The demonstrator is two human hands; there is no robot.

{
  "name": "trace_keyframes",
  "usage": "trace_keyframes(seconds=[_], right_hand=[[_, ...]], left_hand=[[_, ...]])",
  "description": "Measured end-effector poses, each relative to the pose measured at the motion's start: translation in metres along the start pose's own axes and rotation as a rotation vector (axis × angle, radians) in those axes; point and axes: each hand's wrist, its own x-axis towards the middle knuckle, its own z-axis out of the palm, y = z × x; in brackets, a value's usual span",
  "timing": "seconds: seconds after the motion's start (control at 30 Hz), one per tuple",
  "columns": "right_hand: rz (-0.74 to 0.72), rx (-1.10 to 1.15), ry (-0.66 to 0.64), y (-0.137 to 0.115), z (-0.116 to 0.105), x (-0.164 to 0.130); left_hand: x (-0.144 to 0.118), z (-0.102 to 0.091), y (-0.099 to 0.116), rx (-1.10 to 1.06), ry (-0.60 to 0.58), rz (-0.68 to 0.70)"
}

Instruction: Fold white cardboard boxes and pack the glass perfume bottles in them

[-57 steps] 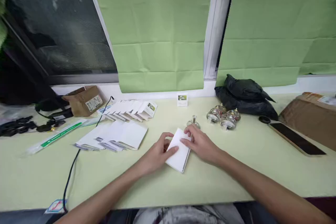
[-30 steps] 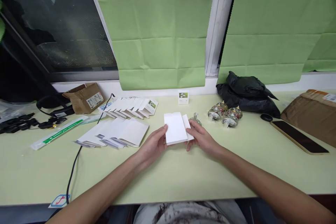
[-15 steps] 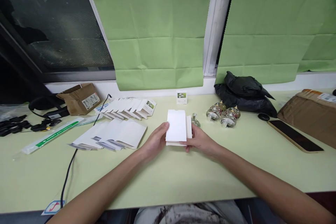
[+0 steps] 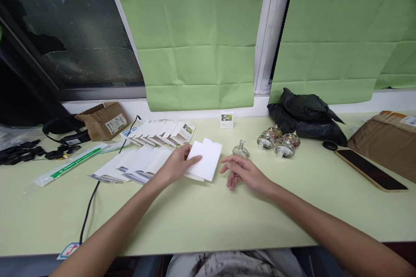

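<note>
Gripping a flat white carton [image 4: 208, 161], the left hand [image 4: 178, 165] has its thumb across the top face and its fingers at the far edge and partly hidden. A second white layer shows below the carton's lower left side, and whether it is part of the same piece is hard to tell. The carton sits near the middle of the table [image 4: 195, 225], tilted a little, between the two hands. Whether it touches the surface can't be made out.

Over on the other side, the right hand [image 4: 248, 175] grips nothing that shows! Its fingers are spread and loosely curled, tips just beside the carton's right edge with a slight gap. Right behind them stands a glass piece [image 4: 241, 151], narrow neck up, and contact with the hand is unclear.

Beyond the left wrist, more flat cartons [image 4: 136, 165] lie overlapping in a row, and behind those runs a line of boxes [image 4: 165, 132] leaning together. One small box [image 4: 226, 121] stands upright at the back, picture facing front. Further right, shiny ornaments [image 4: 285, 146] cluster before a black bag [image 4: 305, 117], with a phone [image 4: 367, 169] lying beside a brown parcel [image 4: 386, 140].
</note>
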Motion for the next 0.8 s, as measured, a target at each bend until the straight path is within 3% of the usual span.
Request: trace_keyframes(seconds=[0.07, 0.13, 0.23, 0.33, 0.43, 0.53, 0.63, 0.8], right_hand=[[-0.014, -0.065, 0.003, 0.005, 0.000, -0.001], [-0.022, -0.106, -0.008, 0.009, 0.001, -0.003], [-0.016, -0.148, -0.031, 0.010, 0.003, -0.006], [-0.004, -0.180, -0.041, 0.010, 0.005, -0.008], [0.010, -0.193, -0.045, 0.010, 0.004, -0.008], [0.011, -0.216, -0.043, 0.010, 0.003, -0.008], [0.009, -0.245, -0.043, 0.010, 0.002, -0.009], [0.014, -0.266, -0.064, 0.009, 0.003, -0.010]], left_hand=[[-0.003, -0.028, -0.005, 0.353, 0.090, -0.010], [-0.010, -0.051, -0.011, 0.644, 0.179, -0.109], [-0.023, -0.064, -0.016, 0.910, 0.199, -0.150], [-0.035, -0.052, -0.013, 1.203, 0.266, -0.048], [-0.045, -0.027, -0.008, 1.427, 0.380, 0.162], [-0.054, -0.004, -0.011, 1.428, 0.209, 0.339], [-0.058, 0.005, -0.023, 1.394, 0.145, 0.338], [-0.060, -0.006, -0.041, 1.442, 0.177, 0.295]])
